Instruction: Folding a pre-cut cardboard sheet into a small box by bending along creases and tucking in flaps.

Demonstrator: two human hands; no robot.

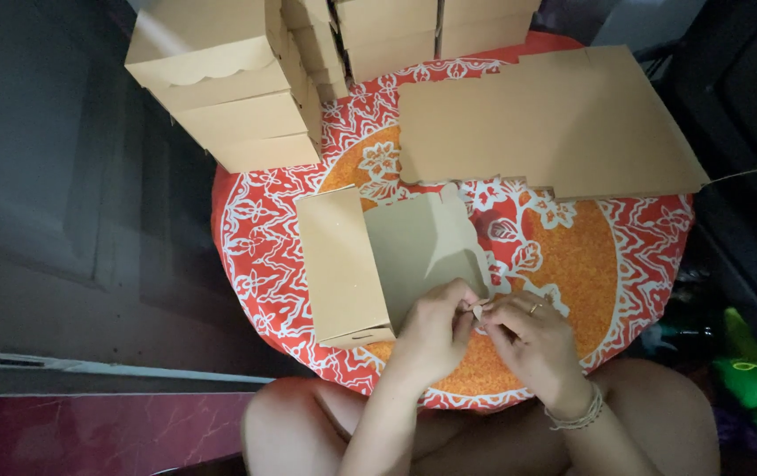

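A round table (634, 256), covered in an orange cloth with a white floral pattern on red, fills the middle of the view under dim light. To the left of it lies a dark grey floor (34, 176), with a pale strip (87, 368) and a reddish stone surface (78, 432) nearer the viewer. To the right, in deep shadow, sits dark furniture (740, 106) with something bright green (753, 379) low beside it.

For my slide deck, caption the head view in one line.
Both hands, left and right, pinch a tab of a half-folded box on a red table.
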